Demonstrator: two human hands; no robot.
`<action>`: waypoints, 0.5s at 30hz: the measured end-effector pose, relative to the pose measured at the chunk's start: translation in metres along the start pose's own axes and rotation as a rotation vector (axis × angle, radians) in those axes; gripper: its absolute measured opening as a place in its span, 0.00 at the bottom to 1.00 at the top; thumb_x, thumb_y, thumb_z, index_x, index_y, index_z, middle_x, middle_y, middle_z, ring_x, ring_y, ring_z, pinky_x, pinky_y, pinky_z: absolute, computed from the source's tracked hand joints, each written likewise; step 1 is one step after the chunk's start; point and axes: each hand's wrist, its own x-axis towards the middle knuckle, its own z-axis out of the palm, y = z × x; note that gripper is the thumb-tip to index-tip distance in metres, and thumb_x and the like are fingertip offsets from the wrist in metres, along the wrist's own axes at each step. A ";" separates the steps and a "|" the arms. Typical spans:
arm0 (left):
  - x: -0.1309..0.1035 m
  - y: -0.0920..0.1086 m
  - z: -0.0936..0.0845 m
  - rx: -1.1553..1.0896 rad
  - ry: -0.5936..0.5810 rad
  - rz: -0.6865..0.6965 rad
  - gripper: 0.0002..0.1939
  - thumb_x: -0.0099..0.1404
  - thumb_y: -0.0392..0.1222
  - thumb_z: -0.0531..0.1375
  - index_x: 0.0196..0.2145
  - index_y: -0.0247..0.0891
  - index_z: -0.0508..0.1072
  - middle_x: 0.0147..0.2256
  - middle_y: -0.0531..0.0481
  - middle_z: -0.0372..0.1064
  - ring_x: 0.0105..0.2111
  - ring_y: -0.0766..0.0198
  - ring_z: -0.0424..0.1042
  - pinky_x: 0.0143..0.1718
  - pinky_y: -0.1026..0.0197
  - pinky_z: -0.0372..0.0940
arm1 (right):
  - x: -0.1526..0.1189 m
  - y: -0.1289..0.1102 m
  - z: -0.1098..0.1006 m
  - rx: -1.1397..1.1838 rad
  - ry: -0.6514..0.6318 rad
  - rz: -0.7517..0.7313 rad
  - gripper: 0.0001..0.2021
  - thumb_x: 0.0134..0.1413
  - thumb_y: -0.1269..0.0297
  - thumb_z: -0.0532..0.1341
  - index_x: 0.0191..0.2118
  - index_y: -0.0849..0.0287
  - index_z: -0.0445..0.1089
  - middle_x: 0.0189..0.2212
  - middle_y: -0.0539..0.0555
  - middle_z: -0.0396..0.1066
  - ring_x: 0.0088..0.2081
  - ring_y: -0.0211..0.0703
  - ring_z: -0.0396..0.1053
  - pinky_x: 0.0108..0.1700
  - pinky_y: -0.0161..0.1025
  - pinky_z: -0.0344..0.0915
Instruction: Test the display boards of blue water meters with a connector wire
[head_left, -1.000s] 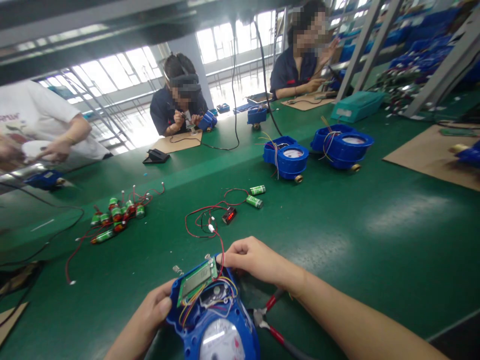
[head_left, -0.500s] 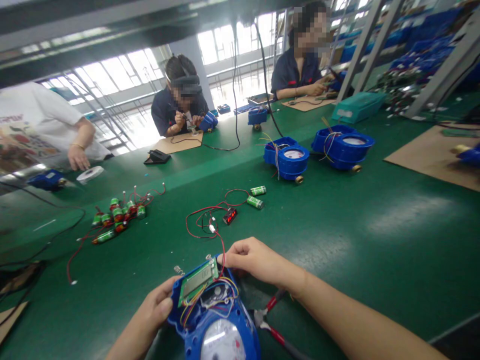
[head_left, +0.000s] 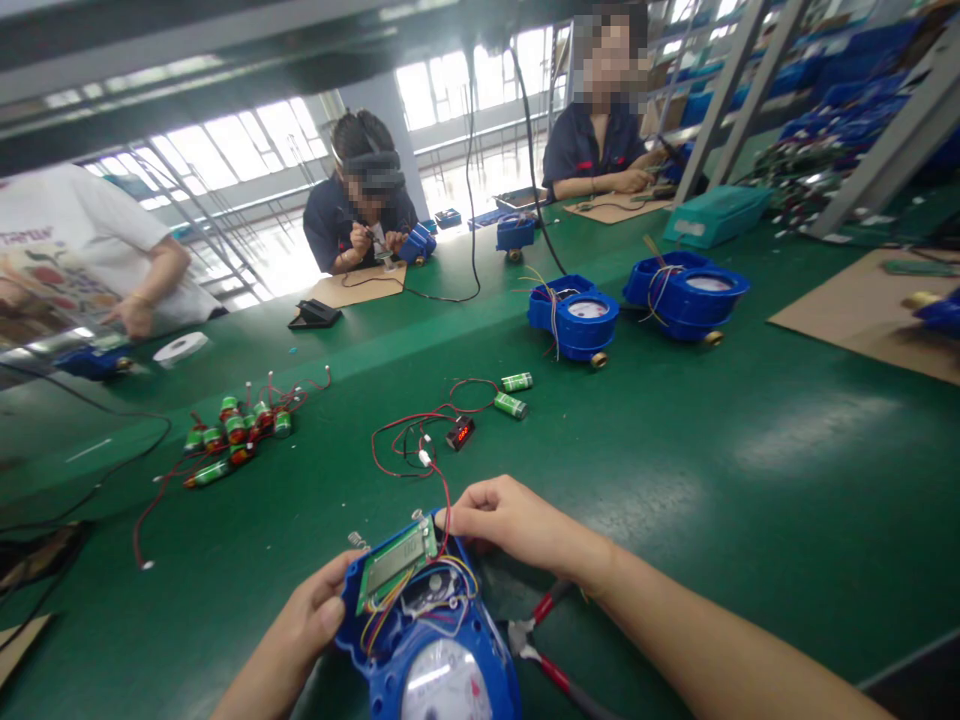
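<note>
Between left hand (head_left: 300,625) and right hand (head_left: 510,525), blue meter (head_left: 431,640).

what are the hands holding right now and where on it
Both grip the round blue plastic meter housing: the left hand on its left rim beside the green circuit board, the right hand at its top edge, by the red wire.

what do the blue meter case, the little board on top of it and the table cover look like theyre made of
Blue meter case: likely moulded plastic, with an even glossy colour and rounded edges. Board: looks like green circuit board with a pale display panel on it. Table cover: probably a rubbery mat, smooth green with dull light reflections.
</note>
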 end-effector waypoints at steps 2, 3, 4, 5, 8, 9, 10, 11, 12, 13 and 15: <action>0.000 0.000 0.000 -0.014 -0.007 0.004 0.39 0.49 0.68 0.71 0.48 0.34 0.76 0.44 0.36 0.75 0.50 0.36 0.70 0.51 0.47 0.68 | 0.000 0.000 0.000 0.014 -0.005 -0.001 0.20 0.50 0.48 0.68 0.27 0.64 0.73 0.23 0.50 0.70 0.25 0.35 0.64 0.30 0.33 0.58; 0.000 -0.001 0.000 -0.019 -0.009 0.005 0.39 0.49 0.68 0.71 0.48 0.34 0.76 0.44 0.36 0.75 0.50 0.36 0.70 0.51 0.47 0.68 | 0.000 0.000 0.000 0.016 -0.005 -0.005 0.20 0.49 0.48 0.68 0.27 0.64 0.73 0.22 0.50 0.69 0.25 0.35 0.63 0.29 0.33 0.57; 0.000 -0.001 0.000 -0.022 -0.010 0.006 0.39 0.49 0.68 0.71 0.48 0.34 0.76 0.45 0.36 0.75 0.50 0.36 0.70 0.52 0.47 0.68 | 0.000 0.000 0.000 0.016 -0.006 -0.007 0.20 0.49 0.48 0.69 0.27 0.64 0.73 0.22 0.50 0.69 0.25 0.35 0.63 0.29 0.32 0.57; 0.000 -0.001 0.000 -0.022 -0.009 0.008 0.39 0.49 0.67 0.71 0.48 0.34 0.76 0.45 0.36 0.75 0.50 0.36 0.71 0.52 0.47 0.68 | 0.000 0.000 0.000 0.012 -0.006 -0.010 0.21 0.49 0.47 0.69 0.27 0.64 0.73 0.22 0.50 0.69 0.25 0.35 0.63 0.29 0.32 0.57; 0.000 -0.003 -0.002 -0.012 -0.009 0.011 0.39 0.50 0.68 0.70 0.49 0.34 0.75 0.45 0.36 0.75 0.50 0.36 0.71 0.51 0.47 0.69 | 0.000 0.001 0.000 0.020 -0.013 -0.011 0.22 0.46 0.45 0.69 0.27 0.64 0.73 0.23 0.50 0.69 0.25 0.35 0.63 0.29 0.33 0.57; 0.000 -0.003 -0.003 -0.005 -0.009 0.012 0.39 0.50 0.68 0.70 0.49 0.34 0.75 0.45 0.36 0.75 0.49 0.37 0.71 0.50 0.47 0.69 | 0.000 0.001 0.000 0.028 -0.017 -0.008 0.23 0.45 0.44 0.69 0.27 0.64 0.73 0.23 0.50 0.69 0.25 0.35 0.63 0.29 0.33 0.57; 0.000 -0.003 -0.004 0.003 -0.007 0.011 0.39 0.50 0.68 0.70 0.49 0.35 0.75 0.45 0.37 0.75 0.49 0.37 0.71 0.50 0.47 0.69 | 0.001 0.001 -0.001 0.036 -0.019 -0.007 0.23 0.45 0.44 0.70 0.27 0.64 0.73 0.23 0.50 0.69 0.25 0.35 0.63 0.29 0.33 0.57; 0.000 -0.004 -0.004 0.011 -0.003 0.011 0.39 0.50 0.68 0.70 0.49 0.35 0.75 0.45 0.37 0.75 0.49 0.37 0.71 0.50 0.47 0.69 | 0.001 0.001 -0.001 0.040 -0.019 -0.008 0.24 0.44 0.43 0.70 0.27 0.64 0.73 0.22 0.50 0.69 0.25 0.35 0.63 0.29 0.33 0.57; 0.000 -0.004 -0.005 0.017 0.001 0.010 0.39 0.50 0.68 0.70 0.49 0.35 0.75 0.45 0.37 0.75 0.49 0.37 0.71 0.50 0.47 0.69 | 0.001 0.001 -0.001 0.039 -0.017 -0.008 0.24 0.44 0.43 0.70 0.27 0.64 0.73 0.22 0.50 0.69 0.25 0.35 0.63 0.29 0.33 0.57; 0.000 -0.005 -0.005 0.020 0.006 0.011 0.39 0.50 0.68 0.70 0.49 0.35 0.75 0.45 0.37 0.75 0.49 0.37 0.71 0.50 0.48 0.69 | 0.001 0.001 -0.001 0.035 -0.014 -0.010 0.24 0.44 0.43 0.69 0.27 0.64 0.73 0.22 0.50 0.69 0.25 0.35 0.63 0.29 0.33 0.57; 0.000 -0.005 -0.005 0.022 0.017 0.010 0.39 0.50 0.68 0.70 0.49 0.35 0.75 0.45 0.38 0.75 0.49 0.37 0.71 0.49 0.48 0.70 | 0.002 0.002 -0.001 0.034 -0.012 -0.011 0.24 0.44 0.43 0.69 0.27 0.64 0.73 0.22 0.50 0.68 0.25 0.35 0.62 0.29 0.33 0.57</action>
